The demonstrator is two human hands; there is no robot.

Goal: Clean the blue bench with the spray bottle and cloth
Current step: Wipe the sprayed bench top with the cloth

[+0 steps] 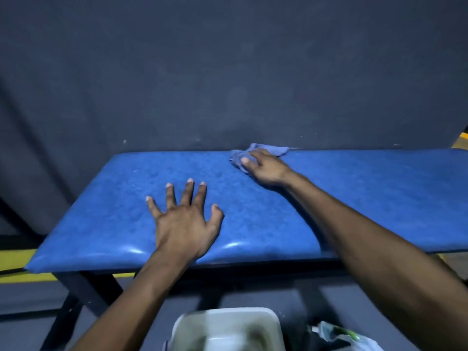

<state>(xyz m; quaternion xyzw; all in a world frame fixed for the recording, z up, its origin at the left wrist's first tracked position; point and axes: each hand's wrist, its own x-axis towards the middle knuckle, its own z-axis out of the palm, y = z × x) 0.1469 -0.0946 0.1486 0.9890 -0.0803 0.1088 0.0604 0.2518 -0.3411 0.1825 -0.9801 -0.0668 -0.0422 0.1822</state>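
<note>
The blue padded bench (354,198) runs across the middle of the view, its glossy top facing me. My left hand (184,221) lies flat on the seat near the front edge, fingers spread wide. At the back edge of the seat my right hand (266,168) presses down on a crumpled blue-grey cloth (266,149), the fingers curled over it. At the bottom right, beside my right forearm, a white and green object (339,335) shows only in part; I cannot tell whether it is the spray bottle.
A dark wall (228,72) stands right behind the bench. A white square tub (225,325) sits on the floor in front of me, below the bench's edge. Dark bench legs (83,292) and yellow floor markings (17,259) show at the left.
</note>
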